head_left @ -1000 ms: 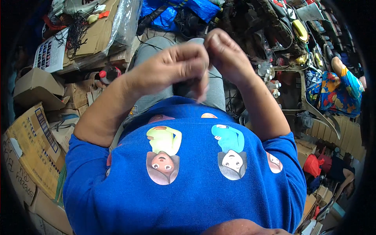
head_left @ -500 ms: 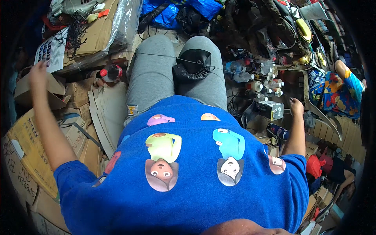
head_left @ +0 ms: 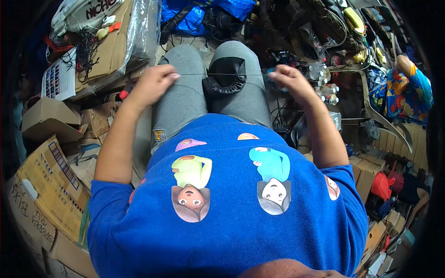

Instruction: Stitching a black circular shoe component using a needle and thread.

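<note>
Cardboard [head_left: 55,173] is crowding the left; a black gathered piece [head_left: 226,84] is lying on the right thigh [head_left: 255,99], midway between left hand [head_left: 154,84] and right hand [head_left: 295,84], fingers [head_left: 170,78] pinching a sideways-running dark thread [head_left: 193,74]

The bare left hand [head_left: 156,83] overlaps the outer left edge of the grey cloth trousers [head_left: 183,99], fingers curled, fingertips pinched together over the left leg; the bare right hand [head_left: 291,78] hangs just past their right edge, likewise pinched, facing inward; both bare forearms [head_left: 117,143] slant inward toward the trousers
</note>
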Tool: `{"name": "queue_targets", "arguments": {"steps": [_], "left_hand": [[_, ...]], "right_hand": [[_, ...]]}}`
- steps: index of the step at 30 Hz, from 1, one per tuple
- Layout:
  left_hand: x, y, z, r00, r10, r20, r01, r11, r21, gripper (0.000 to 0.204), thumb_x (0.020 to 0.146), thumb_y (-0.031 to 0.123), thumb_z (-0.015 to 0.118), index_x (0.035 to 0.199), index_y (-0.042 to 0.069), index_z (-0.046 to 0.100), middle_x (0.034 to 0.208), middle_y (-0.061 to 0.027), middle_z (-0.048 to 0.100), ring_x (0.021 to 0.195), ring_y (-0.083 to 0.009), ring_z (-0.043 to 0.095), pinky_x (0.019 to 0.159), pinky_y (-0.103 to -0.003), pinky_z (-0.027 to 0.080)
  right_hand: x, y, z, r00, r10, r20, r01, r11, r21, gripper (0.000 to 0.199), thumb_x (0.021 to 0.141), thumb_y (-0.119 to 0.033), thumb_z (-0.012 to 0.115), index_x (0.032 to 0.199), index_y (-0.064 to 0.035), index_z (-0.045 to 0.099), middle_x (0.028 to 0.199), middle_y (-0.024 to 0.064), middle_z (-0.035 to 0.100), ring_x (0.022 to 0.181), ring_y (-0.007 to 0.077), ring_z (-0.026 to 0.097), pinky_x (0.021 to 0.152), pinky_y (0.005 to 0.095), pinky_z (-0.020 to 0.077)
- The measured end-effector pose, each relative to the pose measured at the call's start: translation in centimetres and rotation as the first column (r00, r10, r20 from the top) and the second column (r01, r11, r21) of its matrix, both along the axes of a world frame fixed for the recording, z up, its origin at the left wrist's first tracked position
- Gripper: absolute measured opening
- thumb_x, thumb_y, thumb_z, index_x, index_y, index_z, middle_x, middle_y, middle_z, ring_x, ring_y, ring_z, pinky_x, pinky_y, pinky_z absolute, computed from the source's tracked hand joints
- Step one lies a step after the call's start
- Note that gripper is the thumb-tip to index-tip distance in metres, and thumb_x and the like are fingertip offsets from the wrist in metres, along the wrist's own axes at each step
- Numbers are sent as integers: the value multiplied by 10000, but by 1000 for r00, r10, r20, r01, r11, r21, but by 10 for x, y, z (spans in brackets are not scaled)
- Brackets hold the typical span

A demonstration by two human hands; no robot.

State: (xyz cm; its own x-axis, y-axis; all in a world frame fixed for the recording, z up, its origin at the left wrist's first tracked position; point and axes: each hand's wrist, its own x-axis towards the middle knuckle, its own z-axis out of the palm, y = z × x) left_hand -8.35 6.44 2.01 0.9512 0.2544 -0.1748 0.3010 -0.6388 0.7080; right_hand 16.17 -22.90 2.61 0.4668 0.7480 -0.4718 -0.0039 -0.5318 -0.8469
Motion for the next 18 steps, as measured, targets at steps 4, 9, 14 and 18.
{"name": "queue_targets", "arguments": {"steps": [4, 9, 14, 18], "left_hand": [[-20, 25, -23, 972, 203, 118, -163, 946, -280, 204, 851, 175, 591, 973, 17, 632, 930, -85, 621, 873, -135, 543, 797, -281, 427], [32, -11, 19, 889, 80, 452, -118, 991, 58, 337, 793, 154, 648, 1119, 72, 612, 1100, -113, 613, 1028, -211, 575, 908, -314, 429], [86, -54, 11, 955, -210, 210, 246, 955, -165, 277, 776, 132, 658, 1035, 39, 631, 1081, -104, 606, 1027, -208, 561, 896, -307, 422], [108, -52, 1, 908, -382, 172, 382, 923, 32, 239, 758, 159, 684, 963, 47, 636, 898, -90, 563, 836, -222, 573, 779, -294, 453]], "right_hand": [[21, -29, -9, 1000, -25, 19, 27, 989, -147, 214, 875, -279, 583, 880, -68, 621, 726, -52, 512, 685, 60, 468, 632, 225, 396], [17, -11, 4, 812, 220, 541, -216, 974, -71, 418, 853, -67, 491, 1267, -115, 527, 896, 28, 480, 737, 107, 464, 728, 241, 417], [-11, 42, 21, 882, 197, 428, -273, 954, 123, 202, 731, 36, 641, 918, -39, 655, 801, 26, 565, 758, 107, 579, 703, 246, 471], [-7, 50, 20, 807, 282, 519, -356, 933, 48, 150, 735, -6, 668, 876, -57, 668, 829, 37, 576, 772, 119, 601, 697, 256, 485]]}}
